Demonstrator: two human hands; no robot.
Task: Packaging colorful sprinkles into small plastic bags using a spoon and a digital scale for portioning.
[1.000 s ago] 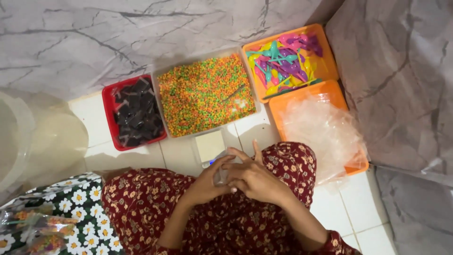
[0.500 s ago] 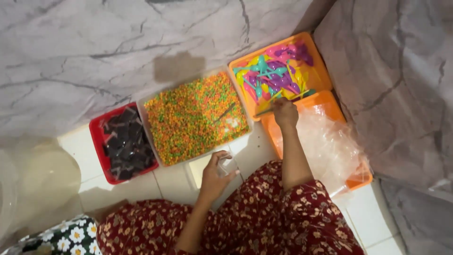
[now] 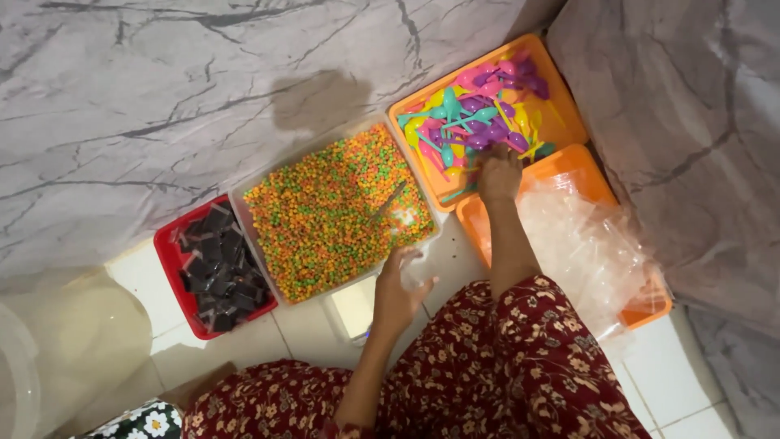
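My right hand point(image 3: 499, 173) reaches into the orange tray point(image 3: 561, 97) of colourful plastic spoons point(image 3: 479, 122), its fingers down on the spoons at the tray's near edge. My left hand point(image 3: 400, 286) holds a small clear plastic bag point(image 3: 416, 275) just in front of the clear tub point(image 3: 244, 199) of orange, green and yellow pellets point(image 3: 333, 211). A scoop handle point(image 3: 390, 201) sticks out of the pellets.
A red tray point(image 3: 166, 252) of small black packets stands left of the tub. A second orange tray point(image 3: 569, 162) with clear plastic bags point(image 3: 585, 244) sits at right. A small white box point(image 3: 353, 309) lies by my knee. Marble wall behind, white floor tiles below.
Both hands were together over my lap a second ago. My right hand has since stretched out into the spoon tray, while my left hand stays near the pellet tub with the small bag.
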